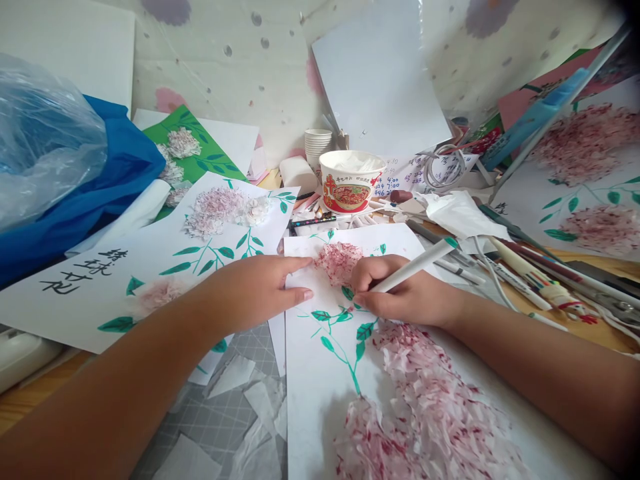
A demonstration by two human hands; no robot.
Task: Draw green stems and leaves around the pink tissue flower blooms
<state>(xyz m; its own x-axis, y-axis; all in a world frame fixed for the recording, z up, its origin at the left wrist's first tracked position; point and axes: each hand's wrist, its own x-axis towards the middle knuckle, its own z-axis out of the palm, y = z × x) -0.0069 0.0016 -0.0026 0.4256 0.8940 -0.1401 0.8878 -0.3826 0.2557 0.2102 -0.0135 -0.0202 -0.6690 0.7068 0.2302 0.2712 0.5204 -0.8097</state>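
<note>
In my right hand is a white marker with a green end, gripped between thumb and fingers. Its tip is hidden behind my fingers, close to the green painted leaves below a small pink paper flower. My left hand rests at the left edge of the white sheet, thumb and index finger stretched out and apart, holding nothing. Larger crumpled-tissue flowers, pink with dark red streaks, cover the near part of this sheet. Green stems and leaves run between the flowers.
A second flower sheet with black writing lies under my left forearm. A grey cutting mat carries torn tissue scraps. A paper noodle bowl stands behind, beside stacked cups. Pens and cables crowd the right; a blue bag is left.
</note>
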